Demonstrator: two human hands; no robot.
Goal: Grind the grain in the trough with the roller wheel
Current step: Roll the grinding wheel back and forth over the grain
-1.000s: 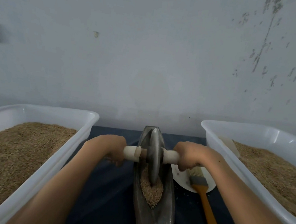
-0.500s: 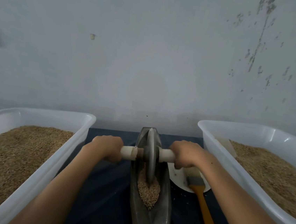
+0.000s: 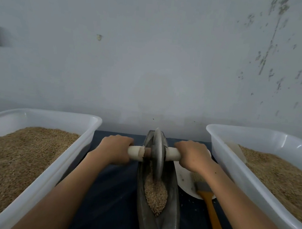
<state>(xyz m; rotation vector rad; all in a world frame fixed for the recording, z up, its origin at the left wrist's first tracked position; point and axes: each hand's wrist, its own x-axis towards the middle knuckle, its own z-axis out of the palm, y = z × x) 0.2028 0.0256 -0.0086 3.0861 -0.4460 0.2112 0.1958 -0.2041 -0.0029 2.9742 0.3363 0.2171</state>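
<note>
grain (image 3: 155, 195) is lying heaped in the near half of the trough (image 3: 167, 226), which is sitting mid-table on the dark cloth (image 3: 112, 194) between two big white tubs (image 3: 51, 169) of grain at the left and right edges. roller wheel (image 3: 157, 152) is now standing at the trough's far end, having rolled away from the person over the last second; heap is looking mostly whole, so grinding is likely early and a return stroke is due. left hand (image 3: 115, 148) and right hand (image 3: 191, 156) are each wrapping fingers tight round the axle handles. brush (image 3: 211, 208) is resting beside the trough, bristles on a white plate (image 3: 184, 179).
</note>
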